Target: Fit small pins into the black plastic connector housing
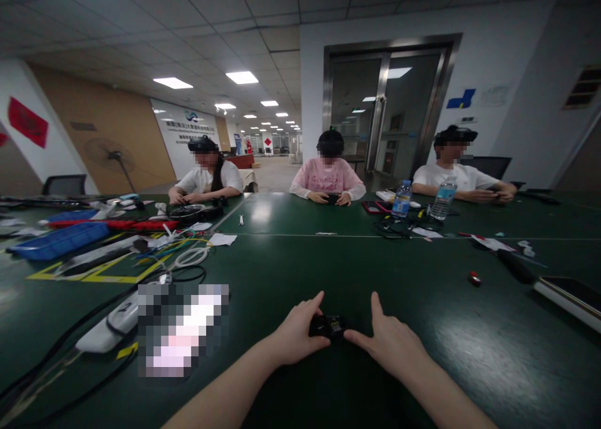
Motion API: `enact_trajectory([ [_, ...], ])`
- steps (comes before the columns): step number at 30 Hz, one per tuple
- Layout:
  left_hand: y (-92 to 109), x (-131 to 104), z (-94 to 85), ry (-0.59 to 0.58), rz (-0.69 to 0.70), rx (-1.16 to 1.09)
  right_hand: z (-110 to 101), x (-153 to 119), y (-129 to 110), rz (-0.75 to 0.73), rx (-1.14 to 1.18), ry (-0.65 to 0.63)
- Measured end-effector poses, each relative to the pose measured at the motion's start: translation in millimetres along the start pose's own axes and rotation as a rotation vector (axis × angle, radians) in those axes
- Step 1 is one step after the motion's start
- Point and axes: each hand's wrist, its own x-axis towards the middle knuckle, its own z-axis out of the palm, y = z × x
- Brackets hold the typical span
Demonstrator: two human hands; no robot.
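Note:
A small black object (332, 326) with a lighter metallic-looking patch lies on the dark green table in front of me; its kind is too dark to make out. My left hand (298, 332) is at its left side, thumb and index finger spread, with the object's left end in the gap between them. Whether those fingers press on it is unclear. On the other side, my right hand (394, 341) is open, index finger stretched forward and thumb tip close to the object's right end. The remaining fingers of both hands are largely hidden.
Left of me are a blurred-out bright device (188, 332), a white power strip (113, 319), cables and a blue tray (61, 241). A small red object (474, 279) and a boxy device (570, 297) lie right. Bottles (402, 200) stand farther back; three people sit opposite.

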Motion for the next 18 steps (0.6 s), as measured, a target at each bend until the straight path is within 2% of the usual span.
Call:
enact_trajectory([
  [5,1.2,-1.2,1.1,0.017,0.031,0.017,10.3,3.5,5.9,-0.352,0.136,0.079],
  [9,5.1,-1.8,1.2,0.006,0.099,0.067,14.0,3.9,6.0,-0.521,0.268,0.029],
  [13,9.9,-2.1,1.4,0.008,0.166,0.118,13.5,1.6,4.0,-0.598,0.314,0.028],
  [18,9.6,-3.8,3.6,0.032,0.150,0.084,13.6,-0.3,4.7,-0.626,0.358,0.097],
])
